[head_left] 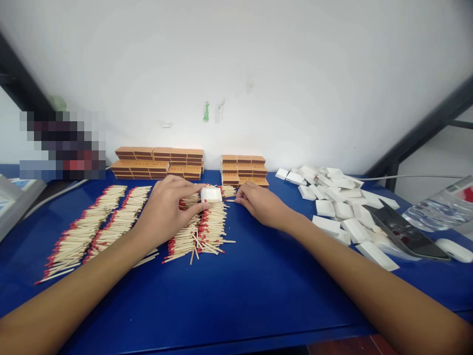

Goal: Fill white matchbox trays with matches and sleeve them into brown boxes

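My left hand (168,207) grips a small white matchbox tray (212,195) between thumb and fingers, above the rows of matches. Just to its right, my right hand (260,202) pinches a match (230,200) that points left toward the tray. Beneath and in front of the tray lies a row of red-headed matches (213,222). Part of another row (183,241) is hidden by my left hand. What lies inside the tray is hard to make out.
Further left lie two more match rows (86,227). Orange matchboxes (158,165) are stacked against the wall, with a second stack (244,167) beside them. White trays (343,209) pile up at right, near a phone (406,231), a white case (454,250) and a clear bottle (439,207).
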Demonstrator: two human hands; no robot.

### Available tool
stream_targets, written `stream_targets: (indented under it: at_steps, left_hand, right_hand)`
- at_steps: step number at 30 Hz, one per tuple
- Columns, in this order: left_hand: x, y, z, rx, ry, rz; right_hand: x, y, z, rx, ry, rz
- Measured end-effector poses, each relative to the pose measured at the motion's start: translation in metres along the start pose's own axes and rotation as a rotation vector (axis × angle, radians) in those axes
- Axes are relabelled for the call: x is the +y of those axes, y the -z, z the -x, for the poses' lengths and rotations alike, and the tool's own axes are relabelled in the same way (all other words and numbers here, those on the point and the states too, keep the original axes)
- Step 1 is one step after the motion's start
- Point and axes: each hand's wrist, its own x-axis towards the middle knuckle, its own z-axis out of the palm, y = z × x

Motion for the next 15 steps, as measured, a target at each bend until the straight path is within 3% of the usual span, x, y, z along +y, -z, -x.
stream_targets:
  at_steps: [4, 9, 15]
  left_hand:
    - [-0.001, 0.000, 0.000, -0.008, 0.006, 0.001]
    - [0.001, -0.001, 0.000, -0.014, 0.016, 0.026]
    - [0.008, -0.004, 0.003, -0.009, -0.042, 0.098]
  right_hand:
    - [-0.004, 0.011, 0.002, 0.106, 0.055, -0.024]
    - [-0.030, 0.017, 0.008, 0.256, 0.117, -0.124]
    - [-0.047, 0.007, 0.014, 0.205, 0.222, -0.081]
